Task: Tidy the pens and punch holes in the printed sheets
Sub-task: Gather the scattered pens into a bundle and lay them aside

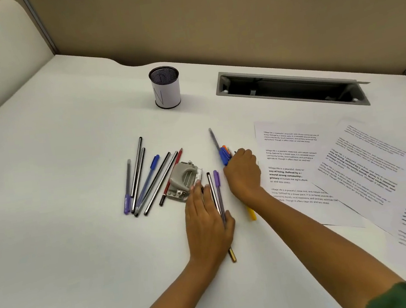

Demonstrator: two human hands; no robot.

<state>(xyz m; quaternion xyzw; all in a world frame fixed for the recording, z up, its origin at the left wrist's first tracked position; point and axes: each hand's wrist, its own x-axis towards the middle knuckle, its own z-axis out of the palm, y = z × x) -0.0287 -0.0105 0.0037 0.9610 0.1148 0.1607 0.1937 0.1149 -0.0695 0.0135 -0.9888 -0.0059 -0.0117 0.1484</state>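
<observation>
A loose fan of pens (pixel 146 179) lies on the white tabletop (pixel 57 173) just left of the grey hole punch (pixel 183 181), while the right hand (pixel 243 171) is curled around a small bundle of pens (pixel 222 151) whose caps stick out above its knuckles and a yellow end shows below the wrist. The left hand (pixel 206 220) lies flat and open, fingers spread, over a purple pen (pixel 218 190) and a striped one beside it, its fingertips touching the punch. The printed sheets (pixel 353 167) overlap to the right, and a mesh pen cup (pixel 165 87) stands further back.
</observation>
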